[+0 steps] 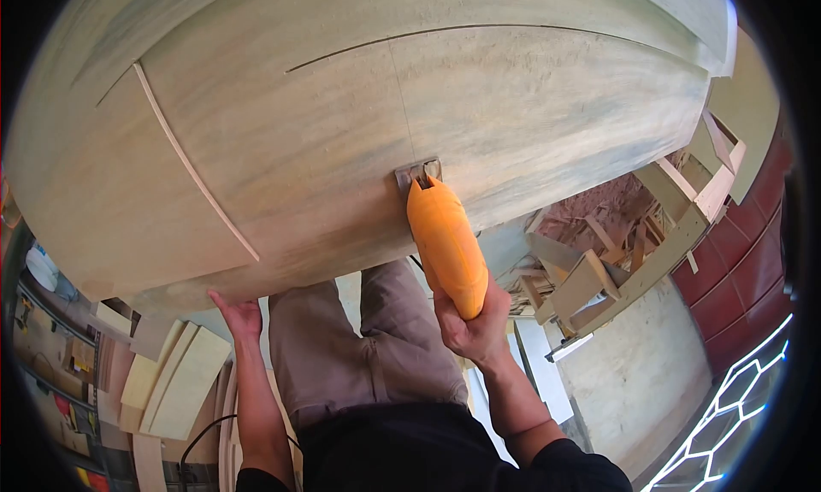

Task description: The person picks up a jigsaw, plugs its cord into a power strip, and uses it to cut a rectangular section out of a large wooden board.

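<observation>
My right hand (475, 321) is wrapped round the rear of an orange jigsaw (447, 240). Its metal base plate (402, 180) rests on a large plywood sheet (316, 167), near the edge closest to me. A thin straight line (400, 99) runs across the wood from the base plate toward a long curved cut (428, 33). At the sheet's near edge, on the left, my left hand (243, 318) touches the wood with its fingers apart. Some of its fingertips are hidden by the sheet. The jigsaw's blade cannot be seen.
A narrow wood strip (188, 159) lies on the sheet at left. Wooden framing (637, 274) and scrap pieces (611, 227) stand at right. Cut boards (184, 381) lean at lower left, near a black cable (190, 449) and a shelf of tools (64, 406).
</observation>
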`<control>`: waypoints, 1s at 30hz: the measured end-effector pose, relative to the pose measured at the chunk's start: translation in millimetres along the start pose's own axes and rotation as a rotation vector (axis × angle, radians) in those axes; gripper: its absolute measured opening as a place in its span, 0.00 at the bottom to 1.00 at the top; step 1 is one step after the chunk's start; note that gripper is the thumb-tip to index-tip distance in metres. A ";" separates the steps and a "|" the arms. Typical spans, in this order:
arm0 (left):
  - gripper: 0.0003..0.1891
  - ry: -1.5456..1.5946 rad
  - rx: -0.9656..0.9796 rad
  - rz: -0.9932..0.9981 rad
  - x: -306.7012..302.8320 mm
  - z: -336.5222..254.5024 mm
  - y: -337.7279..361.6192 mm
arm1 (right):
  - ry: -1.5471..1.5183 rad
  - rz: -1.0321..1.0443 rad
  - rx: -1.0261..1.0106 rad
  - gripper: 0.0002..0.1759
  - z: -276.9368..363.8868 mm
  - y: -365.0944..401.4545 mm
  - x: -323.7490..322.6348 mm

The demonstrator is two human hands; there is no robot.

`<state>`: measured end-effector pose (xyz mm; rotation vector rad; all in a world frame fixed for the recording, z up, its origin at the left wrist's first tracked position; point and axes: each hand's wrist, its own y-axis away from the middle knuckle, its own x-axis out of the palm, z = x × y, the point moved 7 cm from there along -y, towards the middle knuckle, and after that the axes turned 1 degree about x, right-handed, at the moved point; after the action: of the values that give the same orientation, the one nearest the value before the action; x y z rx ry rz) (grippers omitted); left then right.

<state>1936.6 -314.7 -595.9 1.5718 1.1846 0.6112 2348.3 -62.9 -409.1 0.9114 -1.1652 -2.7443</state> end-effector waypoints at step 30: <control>0.41 -0.015 -0.006 0.024 4.2 -0.2 -0.5 | 0.043 -0.001 -0.028 0.12 12.1 -8.4 -0.4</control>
<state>1937.9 -310.8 -597.0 1.5852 1.1535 0.6169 2344.0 -48.9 -407.8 0.9624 -1.1172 -2.7205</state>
